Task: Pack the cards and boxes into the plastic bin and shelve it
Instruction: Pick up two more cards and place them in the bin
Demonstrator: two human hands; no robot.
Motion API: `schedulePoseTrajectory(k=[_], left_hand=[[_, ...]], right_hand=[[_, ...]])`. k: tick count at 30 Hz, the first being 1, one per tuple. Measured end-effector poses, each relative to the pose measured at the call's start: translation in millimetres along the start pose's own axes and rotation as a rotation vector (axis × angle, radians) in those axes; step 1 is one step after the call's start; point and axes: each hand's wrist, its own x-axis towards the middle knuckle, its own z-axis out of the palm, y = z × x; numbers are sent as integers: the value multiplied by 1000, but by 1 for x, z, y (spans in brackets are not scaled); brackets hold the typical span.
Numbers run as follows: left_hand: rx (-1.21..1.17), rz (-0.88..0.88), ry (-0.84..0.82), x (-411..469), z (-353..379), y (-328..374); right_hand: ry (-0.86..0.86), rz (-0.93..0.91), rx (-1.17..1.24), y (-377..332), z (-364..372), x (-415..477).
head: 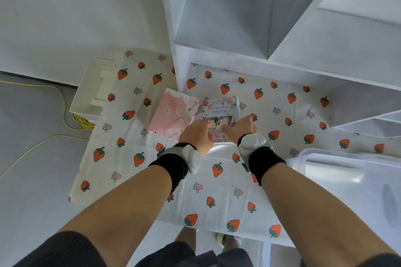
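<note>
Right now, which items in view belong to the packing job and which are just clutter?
Job: floral photo album box, under both hands; pink card; clear plastic bin; white shelf.
Clutter: yellow cable; white tray; strawberry cloth.

Two boxes sit side by side on the tabletop [217, 201]: the heart box [171, 115] left, the album box [221, 108] right, touching. Shelves [282, 39] rise behind. The plastic bin [347, 180] sits near right; a tray [91, 93] far left.

Matt printed cloth [134, 136], glossy floral box [221, 108], translucent smooth plastic bin [347, 171] (slightly frosted), matt white shelving [238, 28]
</note>
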Motion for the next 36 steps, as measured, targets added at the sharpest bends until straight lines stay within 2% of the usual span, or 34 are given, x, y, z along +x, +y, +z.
schedulePoseTrajectory(k=[3,5,8,12,16,19,25,33,36], left_hand=[[-3,-49,258,5,-18,-24],[87,-138,323,12,-29,-51],[229,-332,267,19,-41,-84],[99,-548,77,20,-39,-114],[-55,-608,77,20,-33,-112],[-239,-592,110,12,-36,-102],[-460,-560,238,-1,-53,-77],[-315,-489,276,-34,-73,-12],[-335,-463,302,-52,-79,25]], right_hand=[[19,-18,-5,-4,13,15],[8,-49,17,-17,15,7],[-6,-74,107,-39,12,-20],[-34,-123,190,-53,27,-35],[-41,-173,168,-58,41,-41],[-50,-186,161,-58,43,-42],[-92,-177,184,-51,25,-44],[-74,-245,179,-16,-38,-65],[-54,-278,222,8,-72,-76]])
